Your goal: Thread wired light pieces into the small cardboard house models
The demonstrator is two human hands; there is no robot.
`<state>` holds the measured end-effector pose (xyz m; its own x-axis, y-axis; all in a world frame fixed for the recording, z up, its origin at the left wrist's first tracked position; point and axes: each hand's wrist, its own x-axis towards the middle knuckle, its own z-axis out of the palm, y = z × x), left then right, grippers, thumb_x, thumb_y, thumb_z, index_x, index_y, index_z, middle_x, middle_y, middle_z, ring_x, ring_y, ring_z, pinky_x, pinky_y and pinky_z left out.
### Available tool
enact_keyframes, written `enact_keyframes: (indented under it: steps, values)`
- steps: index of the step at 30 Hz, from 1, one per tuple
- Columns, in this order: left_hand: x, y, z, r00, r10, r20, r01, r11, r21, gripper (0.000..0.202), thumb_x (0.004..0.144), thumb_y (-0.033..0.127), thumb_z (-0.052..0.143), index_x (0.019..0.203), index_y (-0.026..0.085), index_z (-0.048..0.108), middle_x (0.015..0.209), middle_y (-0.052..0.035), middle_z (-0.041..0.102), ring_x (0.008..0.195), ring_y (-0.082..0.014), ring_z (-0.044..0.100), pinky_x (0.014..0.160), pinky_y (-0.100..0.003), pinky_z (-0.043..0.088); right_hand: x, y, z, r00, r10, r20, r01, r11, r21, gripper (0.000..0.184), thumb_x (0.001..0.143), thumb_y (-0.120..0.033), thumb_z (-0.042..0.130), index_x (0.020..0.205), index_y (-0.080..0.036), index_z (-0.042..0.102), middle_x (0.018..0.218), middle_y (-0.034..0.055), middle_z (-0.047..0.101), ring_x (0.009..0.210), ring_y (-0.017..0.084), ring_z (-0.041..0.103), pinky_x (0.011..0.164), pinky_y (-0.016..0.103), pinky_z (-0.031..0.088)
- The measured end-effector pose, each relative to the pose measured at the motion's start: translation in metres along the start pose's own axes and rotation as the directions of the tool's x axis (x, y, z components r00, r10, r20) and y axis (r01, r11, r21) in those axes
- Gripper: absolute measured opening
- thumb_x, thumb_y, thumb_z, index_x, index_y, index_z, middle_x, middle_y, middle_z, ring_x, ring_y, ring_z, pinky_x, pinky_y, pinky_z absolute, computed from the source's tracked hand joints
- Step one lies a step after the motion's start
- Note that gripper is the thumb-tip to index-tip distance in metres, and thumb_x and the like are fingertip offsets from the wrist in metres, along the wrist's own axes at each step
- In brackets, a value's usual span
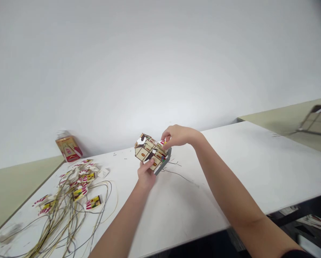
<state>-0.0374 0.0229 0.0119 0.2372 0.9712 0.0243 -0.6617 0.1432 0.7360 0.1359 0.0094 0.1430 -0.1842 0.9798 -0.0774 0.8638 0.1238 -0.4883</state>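
A small wooden model house (149, 149) with printed panels is held just above the white table (230, 172), tilted. My left hand (146, 175) grips it from below, thumb pressed on its near side. My right hand (176, 136) pinches its upper right edge, fingers curled round a red-and-white striped piece.
A heap of thin wires with small red-and-white and yellow printed pieces (74, 193) lies on the table's left part. A plastic bottle with an orange label (68, 147) lies at the back left by the wall. A wire-frame object (317, 120) is at the far right. Loose thin wires (179, 173) lie under the house.
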Motion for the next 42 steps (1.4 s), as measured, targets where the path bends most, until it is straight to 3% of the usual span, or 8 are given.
enact_keyframes:
  steps: [9,18,25,32,38,42]
  values:
    - [-0.004,0.002,0.002,0.999,-0.032,-0.004,0.032,0.999,-0.005,0.063,0.046,0.026,0.081,0.106,0.017,0.066,0.099,-0.0101,0.073,0.095,-0.0327,0.067,0.086,-0.046,0.055,0.008,0.009,0.005,0.997,-0.056,0.047,0.051,0.994,0.100,0.049,0.059,-0.049,0.077,0.099,-0.023,0.067,0.105,0.0031,0.070,0.085,0.017,0.065,0.059,0.022,0.045]
    - [-0.004,0.001,0.001,1.000,-0.024,-0.016,0.024,1.000,-0.013,0.064,0.045,0.024,0.081,0.107,0.017,0.066,0.094,-0.0090,0.073,0.089,-0.0304,0.068,0.083,-0.045,0.056,0.005,-0.002,0.006,0.999,-0.024,0.046,0.019,0.995,0.098,0.037,0.062,-0.035,0.075,0.094,-0.019,0.070,0.097,0.0047,0.073,0.082,0.016,0.064,0.056,0.022,0.044]
    - [-0.004,0.002,0.000,0.999,0.006,0.036,-0.006,1.000,0.009,0.068,0.046,0.027,0.081,0.111,0.018,0.064,0.099,-0.0095,0.073,0.094,-0.0318,0.068,0.085,-0.044,0.056,0.005,-0.002,0.006,0.996,-0.083,0.018,0.081,0.993,0.081,0.034,0.065,-0.038,0.072,0.092,-0.018,0.073,0.092,0.0047,0.073,0.077,0.015,0.061,0.053,0.022,0.040]
    - [-0.007,0.002,0.001,0.999,0.005,0.043,-0.006,1.000,0.029,0.074,0.042,0.024,0.084,0.113,0.021,0.063,0.107,-0.0088,0.071,0.103,-0.0343,0.065,0.089,-0.048,0.054,0.000,-0.004,0.003,0.999,-0.034,0.022,0.033,0.997,0.072,0.030,0.064,-0.040,0.071,0.087,-0.020,0.073,0.084,0.0039,0.072,0.071,0.014,0.059,0.051,0.022,0.039]
    - [-0.007,0.001,-0.001,0.999,0.021,0.033,-0.022,0.999,0.037,0.072,0.041,0.023,0.084,0.110,0.022,0.064,0.103,-0.0075,0.072,0.097,-0.0323,0.066,0.087,-0.049,0.055,-0.002,-0.003,0.002,1.000,-0.005,0.024,0.002,0.991,0.136,0.034,0.060,-0.038,0.075,0.087,-0.019,0.071,0.086,0.0047,0.072,0.073,0.014,0.061,0.052,0.021,0.042]
    - [-0.006,0.003,0.001,0.998,0.047,0.029,-0.048,0.998,0.048,0.070,0.040,0.024,0.084,0.107,0.021,0.065,0.099,-0.0076,0.072,0.095,-0.0323,0.066,0.085,-0.049,0.056,-0.004,-0.002,0.001,0.999,-0.046,0.018,0.042,0.985,0.169,0.026,0.065,-0.037,0.071,0.085,-0.020,0.073,0.081,0.0035,0.069,0.070,0.013,0.057,0.052,0.021,0.040]
